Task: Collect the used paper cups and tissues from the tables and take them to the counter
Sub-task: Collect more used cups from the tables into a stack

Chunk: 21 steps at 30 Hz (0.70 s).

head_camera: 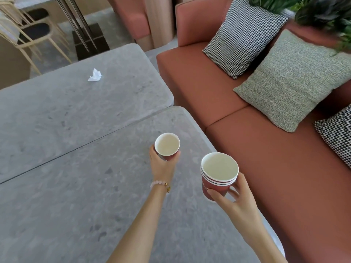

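From the head camera, the left hand (162, 164) is wrapped around a single red paper cup (167, 144) with a bare white inside, held over the near grey table (76, 186), while the right hand (237, 198) is clamped on a nested stack of cups (218, 175) showing four white rims, out past that table's edge toward the red sofa (256, 149). One crumpled tissue (95, 75) lies on the far table (66, 95) abutting the near one, well away from both hands. Three cushions rest on the sofa, the nearest cut off by the frame edge, and the print on the stack is too blurred to read.
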Each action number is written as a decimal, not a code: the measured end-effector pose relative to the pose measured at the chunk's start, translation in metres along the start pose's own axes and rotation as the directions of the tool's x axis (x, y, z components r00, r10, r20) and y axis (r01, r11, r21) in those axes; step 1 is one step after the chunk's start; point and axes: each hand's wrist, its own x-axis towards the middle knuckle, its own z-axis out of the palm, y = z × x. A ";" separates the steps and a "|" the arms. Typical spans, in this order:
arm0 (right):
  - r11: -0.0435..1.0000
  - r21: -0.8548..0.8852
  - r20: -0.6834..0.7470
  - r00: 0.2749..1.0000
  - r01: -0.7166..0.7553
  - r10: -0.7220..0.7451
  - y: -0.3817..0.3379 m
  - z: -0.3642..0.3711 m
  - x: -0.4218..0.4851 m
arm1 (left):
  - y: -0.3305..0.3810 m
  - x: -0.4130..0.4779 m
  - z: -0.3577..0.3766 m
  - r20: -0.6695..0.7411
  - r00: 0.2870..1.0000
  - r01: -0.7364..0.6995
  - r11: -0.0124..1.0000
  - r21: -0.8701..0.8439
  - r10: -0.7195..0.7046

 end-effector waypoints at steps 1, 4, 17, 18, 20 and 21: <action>1.000 -0.002 0.002 1.000 0.000 0.000 0.000 0.001 0.000 | 0.003 -0.002 -0.002 0.013 1.000 -0.010 1.000 0.000 0.010; 1.000 -0.014 0.011 1.000 0.005 -0.005 0.000 0.005 0.001 | 0.018 -0.011 -0.014 0.065 0.998 -0.027 1.000 -0.008 0.027; 0.991 -0.107 0.117 0.991 0.084 -0.071 -0.007 0.049 -0.027 | 0.101 -0.067 -0.117 0.129 0.970 -0.172 0.959 -0.225 0.204; 0.989 -0.114 0.128 0.988 0.095 -0.080 -0.008 0.055 -0.032 | 0.106 -0.072 -0.125 0.131 0.966 -0.189 0.954 -0.233 0.223; 0.986 -0.124 0.153 0.984 0.114 -0.095 -0.010 0.067 -0.043 | 0.116 -0.083 -0.141 0.150 0.956 -0.214 0.948 -0.235 0.253; 0.983 -0.127 0.165 0.980 0.129 -0.108 -0.011 0.072 -0.049 | 0.120 -0.088 -0.148 0.171 0.949 -0.221 0.947 -0.234 0.264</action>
